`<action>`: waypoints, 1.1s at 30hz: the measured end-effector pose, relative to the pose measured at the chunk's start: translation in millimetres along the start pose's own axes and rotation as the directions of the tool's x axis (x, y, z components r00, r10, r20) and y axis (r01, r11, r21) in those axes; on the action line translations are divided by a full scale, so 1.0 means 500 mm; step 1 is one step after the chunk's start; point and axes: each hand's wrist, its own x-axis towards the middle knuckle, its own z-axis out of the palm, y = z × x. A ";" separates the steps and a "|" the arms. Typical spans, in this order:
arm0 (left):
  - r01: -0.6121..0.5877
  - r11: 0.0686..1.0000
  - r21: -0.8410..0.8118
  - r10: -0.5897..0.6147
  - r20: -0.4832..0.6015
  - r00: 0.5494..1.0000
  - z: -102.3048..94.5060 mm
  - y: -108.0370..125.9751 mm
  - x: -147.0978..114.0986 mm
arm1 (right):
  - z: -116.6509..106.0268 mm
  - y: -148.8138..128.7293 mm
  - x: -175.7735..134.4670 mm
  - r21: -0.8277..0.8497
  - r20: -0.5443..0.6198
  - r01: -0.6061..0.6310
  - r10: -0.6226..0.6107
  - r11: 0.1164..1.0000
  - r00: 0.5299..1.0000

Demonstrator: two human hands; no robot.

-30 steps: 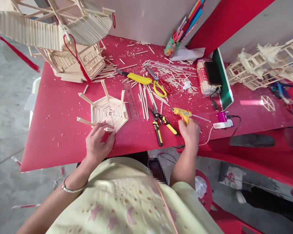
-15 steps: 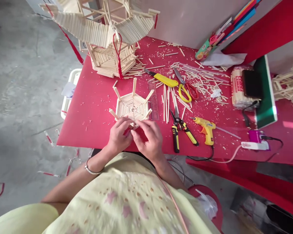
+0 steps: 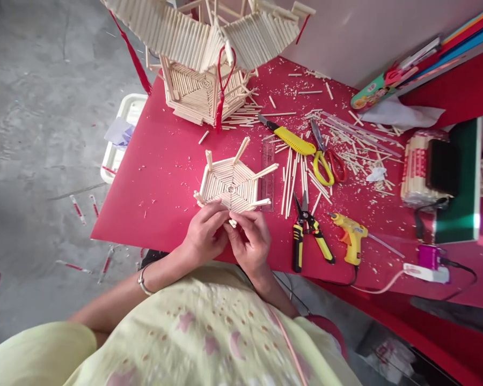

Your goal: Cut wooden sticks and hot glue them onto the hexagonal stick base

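A hexagonal panel of pale wooden sticks [image 3: 219, 185] lies on the red table, its rows arranged in rings around a small centre. Short stick posts [image 3: 241, 150] rise from its corners, some leaning outward. At the edge closest to me, my left hand [image 3: 205, 233] and my right hand [image 3: 250, 241] meet, fingertips pinched around a short wooden stick post [image 3: 233, 223]. Only the post's end shows between the fingers, which cover its foot and that corner of the panel.
Behind stands a larger stick pagoda [image 3: 205, 86] with red tassels. To the right lie a yellow utility knife [image 3: 293, 140], scissors [image 3: 324, 163], a clear ruler [image 3: 268, 171], pruning shears [image 3: 306, 225], loose sticks [image 3: 292, 179] and a yellow glue gun [image 3: 351, 236] with its cable.
The camera view has shifted, so the table items sit farther right and the pagoda looks larger. Both hands stay pinched at the panel's near corner, with the post's end now showing more plainly.
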 end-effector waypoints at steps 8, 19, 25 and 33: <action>-0.041 0.999 0.015 0.041 -0.012 0.999 0.002 0.000 0.003 | 0.003 0.004 0.003 0.061 -0.019 0.029 -0.027 0.998 0.999; -0.056 0.998 -0.028 0.056 -0.033 0.998 0.002 0.000 0.003 | 0.003 0.003 0.002 0.072 -0.015 0.030 -0.029 0.997 0.999; -0.068 0.997 -0.023 0.067 -0.044 0.997 0.002 0.003 0.005 | 0.003 0.003 0.002 0.069 -0.016 0.033 -0.032 0.997 0.999; -0.064 0.998 -0.029 0.063 -0.032 0.998 0.002 -0.001 0.002 | 0.004 0.002 0.004 0.069 -0.019 0.030 -0.029 0.997 0.999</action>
